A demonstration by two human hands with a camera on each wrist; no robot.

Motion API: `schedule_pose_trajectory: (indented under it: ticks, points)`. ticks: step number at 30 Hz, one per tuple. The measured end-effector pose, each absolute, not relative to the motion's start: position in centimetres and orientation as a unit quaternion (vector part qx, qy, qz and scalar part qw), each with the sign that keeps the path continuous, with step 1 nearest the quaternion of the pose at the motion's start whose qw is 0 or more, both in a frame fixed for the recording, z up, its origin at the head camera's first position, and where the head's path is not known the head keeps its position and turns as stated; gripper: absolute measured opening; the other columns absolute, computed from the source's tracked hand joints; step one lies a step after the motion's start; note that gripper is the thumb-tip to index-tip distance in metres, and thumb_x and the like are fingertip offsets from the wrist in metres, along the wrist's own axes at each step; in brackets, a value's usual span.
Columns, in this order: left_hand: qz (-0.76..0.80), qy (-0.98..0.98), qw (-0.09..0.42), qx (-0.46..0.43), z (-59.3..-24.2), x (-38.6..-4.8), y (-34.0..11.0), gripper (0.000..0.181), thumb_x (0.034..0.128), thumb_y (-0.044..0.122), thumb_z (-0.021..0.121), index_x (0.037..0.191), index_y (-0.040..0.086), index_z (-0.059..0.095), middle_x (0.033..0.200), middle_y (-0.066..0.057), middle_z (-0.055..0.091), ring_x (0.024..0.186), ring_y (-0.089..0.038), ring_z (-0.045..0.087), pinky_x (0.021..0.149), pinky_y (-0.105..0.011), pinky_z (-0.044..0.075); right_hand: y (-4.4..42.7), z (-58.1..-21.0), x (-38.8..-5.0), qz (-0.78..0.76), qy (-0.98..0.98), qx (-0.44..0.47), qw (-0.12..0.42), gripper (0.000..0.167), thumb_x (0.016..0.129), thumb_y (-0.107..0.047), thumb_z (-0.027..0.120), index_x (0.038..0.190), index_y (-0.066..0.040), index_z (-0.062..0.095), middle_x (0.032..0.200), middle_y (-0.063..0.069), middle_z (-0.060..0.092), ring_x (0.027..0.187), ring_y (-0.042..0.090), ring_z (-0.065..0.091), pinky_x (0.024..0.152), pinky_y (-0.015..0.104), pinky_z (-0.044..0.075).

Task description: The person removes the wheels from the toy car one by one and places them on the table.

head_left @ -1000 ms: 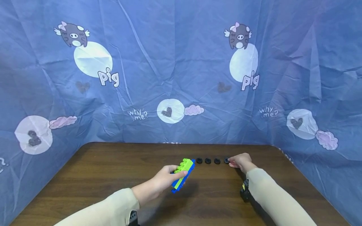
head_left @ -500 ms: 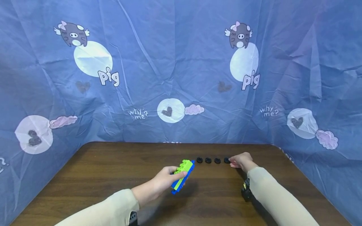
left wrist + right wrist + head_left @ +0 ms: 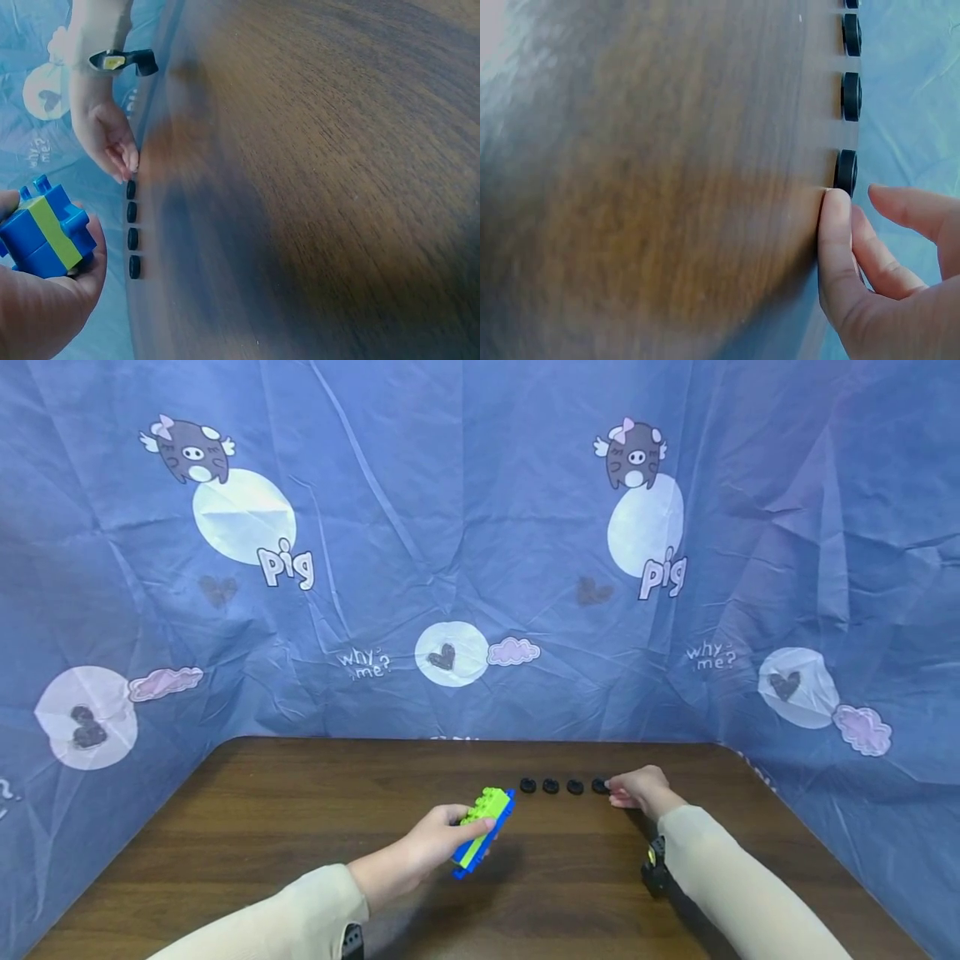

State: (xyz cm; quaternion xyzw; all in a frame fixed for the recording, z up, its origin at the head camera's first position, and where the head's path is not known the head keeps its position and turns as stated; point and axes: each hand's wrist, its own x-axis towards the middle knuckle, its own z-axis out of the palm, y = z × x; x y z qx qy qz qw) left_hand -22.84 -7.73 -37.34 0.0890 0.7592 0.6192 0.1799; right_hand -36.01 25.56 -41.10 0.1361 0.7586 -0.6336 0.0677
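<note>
My left hand [image 3: 435, 842] grips a stack of lime-green and blue building bricks [image 3: 483, 821] above the table, its studs facing up and left. In the left wrist view, the bricks [image 3: 46, 232] show blue outer layers with a green layer between. Several black toy wheels [image 3: 551, 786] lie flat in a row toward the table's far edge. My right hand [image 3: 640, 789] is at the right end of the row. Its fingertips are at the near side of the last wheel [image 3: 845, 171], with a gap between thumb and forefinger; whether they press on it cannot be told.
The dark wooden table [image 3: 300, 810] has rounded far corners. Behind it and at both sides hangs a blue printed cloth [image 3: 480, 568]. A black device [image 3: 654, 867] is strapped to the right wrist, beneath the pale sleeve.
The left hand has lowered the bricks very slightly. The right hand and the row of wheels look the same as before.
</note>
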Motion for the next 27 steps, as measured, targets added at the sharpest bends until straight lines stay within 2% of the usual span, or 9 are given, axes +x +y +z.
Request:
schedule_pose_trajectory:
  ticks: [2,9,17,20,27]
  points:
    - [0.616,0.761,0.181,0.090,-37.4,-22.9,-7.7,0.051,0.0961,0.030,0.060,0.126,-0.011,0.051,0.106,-0.021,0.068,0.090,-0.023,0.068,0.076,-0.034,0.055,25.7,-41.0,-35.9,-0.634,0.758,0.129,0.077,0.014,0.080,0.010,0.064,0.092,0.017,0.062,0.059,0.006,0.064,0.051,0.010,0.063,0.056,0.025,0.056]
    - [0.599,0.774,0.188,0.083,-37.4,-22.9,-7.6,0.054,0.0923,0.032,0.064,0.127,-0.008,0.053,0.106,-0.014,0.068,0.090,-0.022,0.066,0.076,-0.033,0.055,25.6,-40.1,-34.8,-0.620,0.769,0.129,0.089,0.029,0.086,0.006,0.058,0.109,0.023,0.058,0.065,0.005,0.065,0.053,0.009,0.063,0.059,0.024,0.057]
    - [0.578,0.794,0.176,0.063,-37.6,-22.9,-7.5,0.064,0.0891,0.034,0.069,0.134,-0.007,0.049,0.109,-0.013,0.065,0.089,-0.019,0.064,0.076,-0.034,0.055,25.1,-40.1,-34.1,-0.623,0.767,0.117,0.099,0.029,0.087,0.003,0.058,0.109,0.021,0.058,0.067,0.005,0.067,0.056,0.009,0.064,0.061,0.025,0.057]
    - [0.575,0.797,0.170,0.065,-37.6,-22.9,-7.4,0.061,0.0883,0.033,0.069,0.132,-0.006,0.051,0.106,-0.012,0.065,0.085,-0.018,0.063,0.072,-0.032,0.054,24.6,-39.8,-33.8,-0.626,0.765,0.113,0.102,0.030,0.088,0.002,0.058,0.110,0.021,0.058,0.068,0.005,0.066,0.057,0.009,0.064,0.060,0.024,0.057]
    - [0.581,0.797,0.140,0.086,-37.8,-23.2,-7.2,0.046,0.0843,0.026,0.074,0.119,-0.001,0.062,0.091,-0.007,0.067,0.073,-0.014,0.060,0.061,-0.026,0.049,23.4,-38.6,-33.2,-0.632,0.761,0.102,0.108,0.033,0.089,0.000,0.058,0.114,0.021,0.056,0.067,0.005,0.065,0.055,0.009,0.063,0.060,0.023,0.057]
